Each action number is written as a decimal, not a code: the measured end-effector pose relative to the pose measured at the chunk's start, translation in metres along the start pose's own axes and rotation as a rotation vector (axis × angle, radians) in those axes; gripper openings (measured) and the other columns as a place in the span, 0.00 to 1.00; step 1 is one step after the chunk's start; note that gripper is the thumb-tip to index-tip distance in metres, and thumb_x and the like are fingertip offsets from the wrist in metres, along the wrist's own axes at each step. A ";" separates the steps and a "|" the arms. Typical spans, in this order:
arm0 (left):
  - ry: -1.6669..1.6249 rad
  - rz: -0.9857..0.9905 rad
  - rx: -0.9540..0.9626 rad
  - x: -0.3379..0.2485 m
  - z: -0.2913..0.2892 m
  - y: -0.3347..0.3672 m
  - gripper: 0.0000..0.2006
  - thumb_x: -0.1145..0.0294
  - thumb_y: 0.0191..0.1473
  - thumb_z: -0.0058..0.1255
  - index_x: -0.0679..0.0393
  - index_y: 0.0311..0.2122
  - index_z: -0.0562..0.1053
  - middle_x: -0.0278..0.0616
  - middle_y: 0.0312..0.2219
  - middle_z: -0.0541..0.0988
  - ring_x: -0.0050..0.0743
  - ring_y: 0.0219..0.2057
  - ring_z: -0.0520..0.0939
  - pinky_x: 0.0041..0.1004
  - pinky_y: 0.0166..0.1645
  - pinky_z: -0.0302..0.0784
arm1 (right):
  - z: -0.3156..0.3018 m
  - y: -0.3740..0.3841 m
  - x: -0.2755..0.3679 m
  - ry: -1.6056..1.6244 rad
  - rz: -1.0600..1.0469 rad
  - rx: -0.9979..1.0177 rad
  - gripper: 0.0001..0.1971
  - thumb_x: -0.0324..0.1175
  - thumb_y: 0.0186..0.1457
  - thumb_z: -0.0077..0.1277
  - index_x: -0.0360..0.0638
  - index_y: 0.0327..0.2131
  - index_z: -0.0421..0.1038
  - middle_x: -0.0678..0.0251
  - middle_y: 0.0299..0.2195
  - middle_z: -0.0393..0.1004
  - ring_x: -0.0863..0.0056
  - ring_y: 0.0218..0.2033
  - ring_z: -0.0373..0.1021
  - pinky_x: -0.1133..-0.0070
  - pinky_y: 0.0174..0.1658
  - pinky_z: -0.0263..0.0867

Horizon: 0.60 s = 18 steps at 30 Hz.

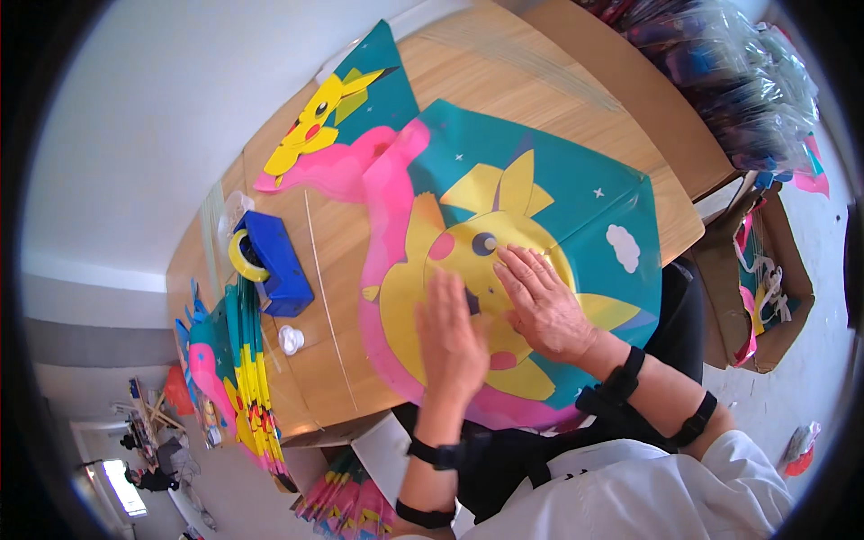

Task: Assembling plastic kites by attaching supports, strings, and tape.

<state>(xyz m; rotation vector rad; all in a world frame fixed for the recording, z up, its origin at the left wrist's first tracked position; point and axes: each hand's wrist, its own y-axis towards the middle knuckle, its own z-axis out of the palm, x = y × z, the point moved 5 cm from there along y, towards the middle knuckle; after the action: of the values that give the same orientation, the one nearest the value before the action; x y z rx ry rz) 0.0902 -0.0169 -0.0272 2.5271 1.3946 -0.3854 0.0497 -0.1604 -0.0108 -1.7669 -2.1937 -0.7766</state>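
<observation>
A teal, pink and yellow kite (585, 216) with a printed cartoon character lies spread over the table's near right part. My right hand (549, 310) rests flat on its yellow middle, fingers stretched out. Beside it, my left hand (452, 337) is above or on the printed figure, its fingers straight and smeared by motion. Whether the left palm touches the sheet I cannot tell. Nothing shows in either hand. Farther back, a pointed teal and pink printed piece (387, 85) adjoins the kite; I cannot tell whether they are joined.
A blue tape dispenser (281, 261) with yellow tape stands left on the wooden table (333, 351), near a white round piece (291, 339) and a thin white rod (326, 274). Folded kites (252, 378) hang at the left edge. Bagged goods (729, 81) and an open carton (783, 346) are at right.
</observation>
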 end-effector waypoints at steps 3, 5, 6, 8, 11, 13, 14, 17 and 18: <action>0.065 0.049 0.122 -0.025 0.021 -0.011 0.37 0.58 0.50 0.50 0.60 0.62 0.50 0.52 0.61 0.52 0.47 0.63 0.50 0.49 0.64 0.39 | 0.006 -0.009 -0.027 -0.085 0.001 0.133 0.41 0.49 0.47 0.52 0.32 0.57 0.50 0.51 0.60 0.49 0.57 0.63 0.44 0.66 0.64 0.38; 0.089 0.050 0.143 -0.018 0.017 -0.010 0.38 0.57 0.48 0.51 0.60 0.62 0.50 0.52 0.61 0.52 0.47 0.63 0.50 0.49 0.64 0.39 | -0.004 -0.015 -0.049 -0.176 0.047 0.170 0.47 0.60 0.45 0.47 0.32 0.59 0.47 0.51 0.61 0.47 0.61 0.64 0.41 0.67 0.65 0.34; 0.090 0.042 0.160 -0.014 0.016 -0.011 0.38 0.57 0.48 0.51 0.60 0.62 0.50 0.53 0.61 0.51 0.47 0.63 0.50 0.49 0.64 0.38 | -0.014 -0.019 -0.062 -0.220 0.089 0.155 0.46 0.60 0.46 0.46 0.31 0.59 0.48 0.52 0.61 0.47 0.61 0.64 0.41 0.67 0.65 0.33; 0.130 -0.012 0.135 0.002 0.009 -0.016 0.39 0.58 0.48 0.50 0.60 0.62 0.50 0.52 0.62 0.50 0.47 0.64 0.49 0.49 0.64 0.37 | -0.026 -0.021 -0.084 -0.262 0.124 0.108 0.46 0.61 0.48 0.44 0.32 0.59 0.48 0.53 0.62 0.47 0.62 0.64 0.41 0.68 0.65 0.32; 0.227 -0.118 0.103 0.031 0.003 -0.025 0.40 0.54 0.47 0.51 0.59 0.62 0.50 0.51 0.62 0.50 0.47 0.64 0.48 0.50 0.64 0.37 | -0.047 -0.020 -0.115 -0.373 0.187 0.088 0.44 0.62 0.49 0.42 0.34 0.59 0.49 0.53 0.62 0.47 0.62 0.64 0.42 0.68 0.65 0.33; 0.264 -0.173 0.066 0.051 -0.001 -0.030 0.41 0.53 0.47 0.51 0.58 0.62 0.49 0.51 0.62 0.49 0.47 0.64 0.48 0.51 0.64 0.37 | -0.059 -0.024 -0.144 -0.376 0.253 0.044 0.43 0.62 0.51 0.39 0.36 0.59 0.48 0.54 0.62 0.47 0.61 0.64 0.42 0.68 0.65 0.34; 0.266 -0.189 0.041 0.063 -0.004 -0.032 0.40 0.54 0.47 0.51 0.58 0.62 0.49 0.51 0.62 0.49 0.47 0.64 0.47 0.51 0.64 0.36 | -0.064 -0.024 -0.156 -0.379 0.260 0.033 0.42 0.62 0.52 0.38 0.36 0.59 0.48 0.54 0.62 0.47 0.61 0.64 0.42 0.69 0.65 0.34; 0.304 -0.260 0.057 0.080 -0.008 -0.032 0.39 0.56 0.48 0.47 0.57 0.63 0.48 0.51 0.63 0.46 0.48 0.64 0.45 0.51 0.64 0.35 | -0.072 -0.016 -0.185 -0.378 0.239 -0.007 0.41 0.60 0.54 0.37 0.36 0.60 0.46 0.54 0.62 0.46 0.60 0.64 0.41 0.69 0.65 0.34; 0.289 -0.286 0.071 0.079 -0.011 -0.031 0.38 0.57 0.49 0.45 0.56 0.63 0.47 0.51 0.63 0.46 0.48 0.64 0.45 0.50 0.64 0.35 | -0.076 -0.013 -0.193 -0.370 0.237 -0.027 0.40 0.58 0.55 0.39 0.36 0.59 0.47 0.54 0.61 0.47 0.60 0.63 0.42 0.69 0.65 0.36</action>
<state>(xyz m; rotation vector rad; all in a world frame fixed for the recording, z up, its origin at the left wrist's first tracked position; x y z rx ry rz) 0.1057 0.0647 -0.0456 2.5191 1.8903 -0.1199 0.0743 -0.3642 -0.0433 -2.2853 -2.1279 -0.4568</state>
